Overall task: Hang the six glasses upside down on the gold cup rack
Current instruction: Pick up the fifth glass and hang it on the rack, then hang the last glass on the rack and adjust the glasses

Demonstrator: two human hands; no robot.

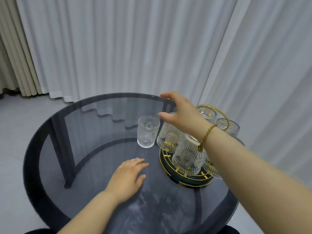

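Note:
One embossed clear glass (148, 131) stands upright on the round smoked-glass table (94, 125), just left of the gold cup rack (185, 179). Several matching glasses hang upside down on the rack, among them one at the front (187, 157), one at the left (168, 138) and two at the back (228, 126). My right hand (181, 112) hovers open above the left hung glass, fingers spread toward the upright glass, holding nothing. My left hand (128, 176) lies flat on the table, palm down, in front of the upright glass.
The rack has a dark round base tray with a gold rim and a gold ring handle (222, 114) on top, near the table's right edge. White curtains (135, 48) hang close behind the table. A gold bracelet (206, 135) is on my right wrist.

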